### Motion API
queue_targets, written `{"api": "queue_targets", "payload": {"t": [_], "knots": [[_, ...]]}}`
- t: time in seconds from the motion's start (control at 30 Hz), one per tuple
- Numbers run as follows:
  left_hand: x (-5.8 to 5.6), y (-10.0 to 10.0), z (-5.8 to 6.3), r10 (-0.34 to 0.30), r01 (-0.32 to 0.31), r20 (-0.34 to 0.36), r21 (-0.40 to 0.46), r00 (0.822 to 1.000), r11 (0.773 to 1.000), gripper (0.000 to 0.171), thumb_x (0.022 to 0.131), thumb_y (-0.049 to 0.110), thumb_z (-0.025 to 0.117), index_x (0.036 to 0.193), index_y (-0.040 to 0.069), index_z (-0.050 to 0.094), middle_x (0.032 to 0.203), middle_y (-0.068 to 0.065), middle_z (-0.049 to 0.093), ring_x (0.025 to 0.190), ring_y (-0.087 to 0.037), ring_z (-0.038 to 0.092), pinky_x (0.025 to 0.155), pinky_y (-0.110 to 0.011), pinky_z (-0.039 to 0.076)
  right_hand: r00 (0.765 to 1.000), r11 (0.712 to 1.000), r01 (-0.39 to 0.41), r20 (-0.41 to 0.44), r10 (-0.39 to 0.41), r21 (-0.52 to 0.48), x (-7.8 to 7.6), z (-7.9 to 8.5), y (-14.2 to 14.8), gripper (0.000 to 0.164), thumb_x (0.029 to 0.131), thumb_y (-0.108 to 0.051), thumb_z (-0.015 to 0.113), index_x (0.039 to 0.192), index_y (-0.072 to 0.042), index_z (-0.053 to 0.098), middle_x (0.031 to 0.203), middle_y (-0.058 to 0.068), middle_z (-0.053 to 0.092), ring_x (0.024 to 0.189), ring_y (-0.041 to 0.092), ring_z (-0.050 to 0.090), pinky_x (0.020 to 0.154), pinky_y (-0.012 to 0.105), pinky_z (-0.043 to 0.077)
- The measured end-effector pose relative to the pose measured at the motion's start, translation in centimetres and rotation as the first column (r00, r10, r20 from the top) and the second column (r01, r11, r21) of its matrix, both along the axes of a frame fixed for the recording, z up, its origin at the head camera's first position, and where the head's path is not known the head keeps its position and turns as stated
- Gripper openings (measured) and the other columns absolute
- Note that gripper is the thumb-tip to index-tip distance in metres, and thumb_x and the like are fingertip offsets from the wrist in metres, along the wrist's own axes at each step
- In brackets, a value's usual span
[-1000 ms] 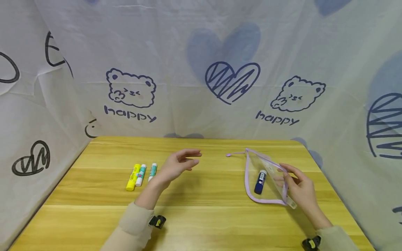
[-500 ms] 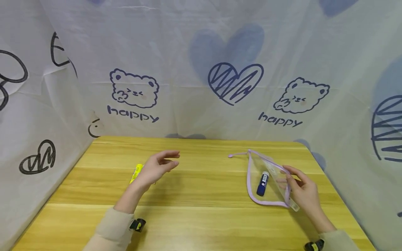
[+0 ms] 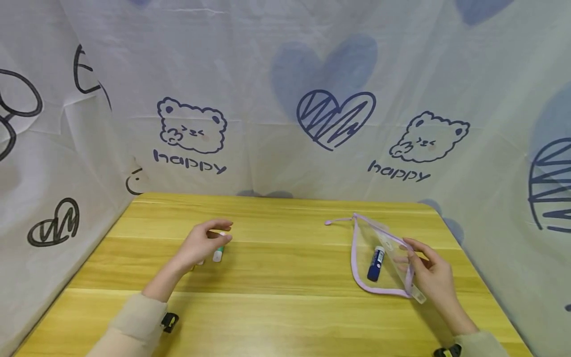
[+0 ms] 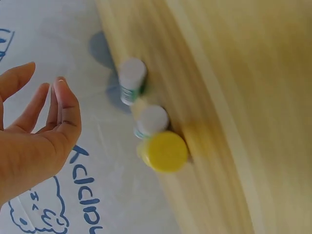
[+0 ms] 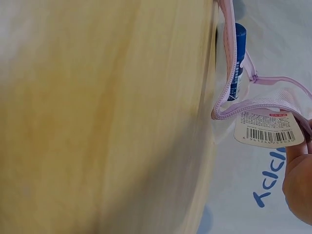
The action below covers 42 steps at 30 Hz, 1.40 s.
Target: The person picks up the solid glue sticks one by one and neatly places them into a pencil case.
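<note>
My left hand [image 3: 194, 245] hovers over the glue sticks at the left of the table, thumb and fingers apart with nothing between them. A white-and-green glue stick [image 3: 218, 254] shows just below its fingertips; the hand hides most of the others. The left wrist view shows a yellow stick [image 4: 166, 152] beside a white-capped glue stick [image 4: 152, 121], and another white-capped one [image 4: 132, 78] a little apart. At the right, my right hand [image 3: 430, 267] pinches the edge of a clear zip pouch [image 3: 355, 258] with lilac trim, holding its mouth open. A dark blue glue stick [image 3: 376, 264] lies inside.
A barcode label [image 5: 268, 129] hangs at the pouch's edge by the right fingers. The lilac zipper pull [image 3: 328, 222] stretches left from the pouch's far corner. A patterned cloth [image 3: 267, 99] stands behind the wooden table [image 3: 285, 317] and along its sides.
My left hand has moved left and slightly down, from mid-table to over the glue sticks. The right hand keeps its grip on the pouch; the view has shifted slightly.
</note>
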<state>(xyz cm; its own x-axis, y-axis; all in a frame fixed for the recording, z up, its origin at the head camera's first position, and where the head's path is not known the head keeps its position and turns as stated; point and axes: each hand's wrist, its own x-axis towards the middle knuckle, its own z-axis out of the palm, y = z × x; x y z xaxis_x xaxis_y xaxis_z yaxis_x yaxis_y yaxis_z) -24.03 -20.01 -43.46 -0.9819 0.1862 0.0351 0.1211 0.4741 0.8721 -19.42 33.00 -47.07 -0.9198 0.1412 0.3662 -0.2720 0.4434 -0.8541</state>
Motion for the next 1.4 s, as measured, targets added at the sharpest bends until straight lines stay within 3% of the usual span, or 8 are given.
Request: {"api": "queue_targets", "payload": {"t": [0.13,0.3,0.4,0.63,0.8,1.07,1.4], "knots": [[-0.3,-0.4,-0.5,0.01,-0.01,0.0,-0.071,1.0,0.997,0.042,0.103,0.012,0.065,0.143,0.001,0.059,0.141,-0.023,0.059,0.117,-0.036,0.061,0.082,-0.034,0.056,1.0,1.0,0.013,0.002,-0.013,0.0,0.1,-0.1,0.1,0.033,0.106,-0.008,0.059,0.137,0.002,0.064,0.111,-0.019,0.069,0.083,0.001,0.074,0.064,0.027,0.062],[-0.6,-0.6,-1.1,0.007,-0.01,-0.016,-0.155,1.0,0.988,0.041,0.101,0.007,0.066,0.14,-0.003,0.059,0.137,-0.026,0.057,0.113,-0.036,0.061,0.071,-0.03,0.055,0.999,0.999,0.038,0.01,-0.038,0.028,0.2,-0.1,0.0,0.032,0.106,-0.009,0.06,0.136,-0.001,0.066,0.115,-0.007,0.072,0.084,-0.001,0.073,0.064,0.025,0.062],[-0.6,-0.7,-1.4,-0.002,-0.005,-0.032,-0.202,0.999,0.979,0.041,0.099,0.004,0.067,0.138,-0.006,0.06,0.134,-0.028,0.055,0.111,-0.037,0.062,0.071,-0.032,0.057,0.999,0.998,0.045,0.015,-0.046,0.042,0.3,0.0,0.1,0.032,0.106,-0.01,0.06,0.136,-0.002,0.066,0.116,-0.001,0.073,0.084,-0.002,0.073,0.064,0.024,0.062],[-1.1,-0.7,-1.9,-0.031,0.02,-0.033,-0.289,0.999,0.957,0.042,0.095,-0.004,0.069,0.136,-0.009,0.06,0.127,-0.029,0.055,0.109,-0.04,0.064,0.079,-0.039,0.062,1.0,0.999,-0.011,-0.003,0.011,-0.035,0.1,-0.2,0.2,0.034,0.107,-0.008,0.058,0.138,0.003,0.063,0.112,-0.017,0.071,0.082,0.004,0.075,0.065,0.03,0.062],[-1.4,-0.5,-2.2,-0.035,0.031,-0.007,-0.3,0.999,0.953,0.044,0.093,-0.007,0.069,0.136,-0.011,0.06,0.126,-0.032,0.053,0.111,-0.044,0.064,0.078,-0.039,0.063,0.999,0.997,-0.04,-0.021,0.038,-0.063,0.0,-0.4,0.3,0.034,0.107,-0.007,0.056,0.138,0.006,0.061,0.113,-0.015,0.073,0.083,0.007,0.076,0.067,0.031,0.062],[-1.9,0.1,-2.6,-0.063,0.064,0.012,-0.285,0.998,0.956,0.046,0.091,-0.008,0.071,0.135,-0.012,0.06,0.125,-0.034,0.051,0.11,-0.045,0.066,0.074,-0.035,0.063,1.0,0.998,-0.022,0.009,0.023,-0.058,0.1,-0.1,0.3,0.034,0.108,-0.009,0.056,0.139,0.004,0.061,0.113,-0.013,0.074,0.084,0.007,0.076,0.068,0.032,0.063],[-2.3,0.7,-2.8,-0.084,0.102,0.075,-0.278,0.994,0.955,0.048,0.091,-0.005,0.073,0.138,-0.01,0.059,0.124,-0.029,0.064,0.106,-0.037,0.068,0.073,-0.036,0.062,0.999,0.997,-0.034,0.004,0.034,-0.064,0.2,-0.1,0.4,0.034,0.108,-0.008,0.055,0.138,0.005,0.061,0.113,-0.013,0.074,0.084,0.007,0.076,0.068,0.032,0.063]]}}
